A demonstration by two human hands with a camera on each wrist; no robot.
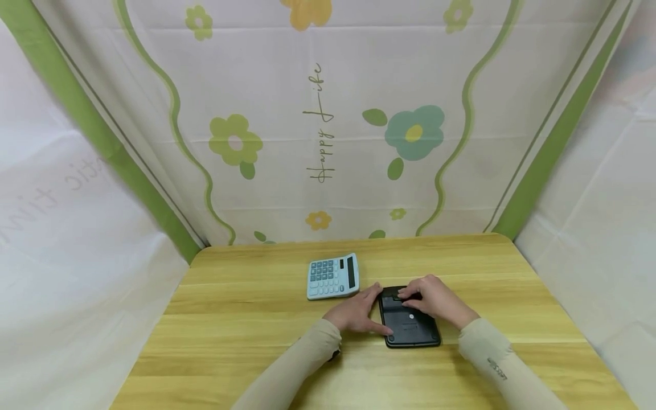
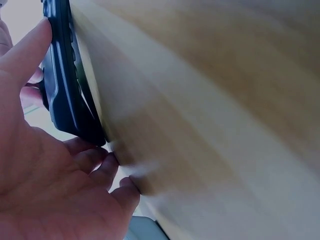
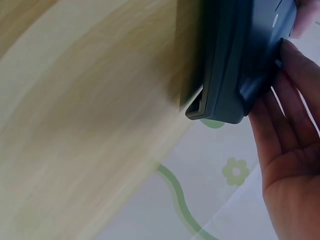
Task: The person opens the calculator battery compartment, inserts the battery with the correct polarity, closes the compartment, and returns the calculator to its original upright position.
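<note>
A black calculator (image 1: 410, 327) lies face down on the wooden table, its back with round feet turned up. My left hand (image 1: 359, 312) holds it along its left side, thumb by the near corner and fingers at the far corner. In the left wrist view the calculator (image 2: 67, 95) shows its keys along one edge. My right hand (image 1: 435, 299) reaches over the far part of the back, with bent fingers and thumb at a small recess there. In the right wrist view the fingertips of that hand (image 3: 295, 165) are partly hidden behind the calculator (image 3: 235, 65); whether they pinch a small part is hidden.
A light blue calculator (image 1: 333, 277) lies face up on the table (image 1: 230, 319), just beyond my left hand. White cloth printed with flowers (image 1: 359, 142) hangs behind the table's far edge and along both sides.
</note>
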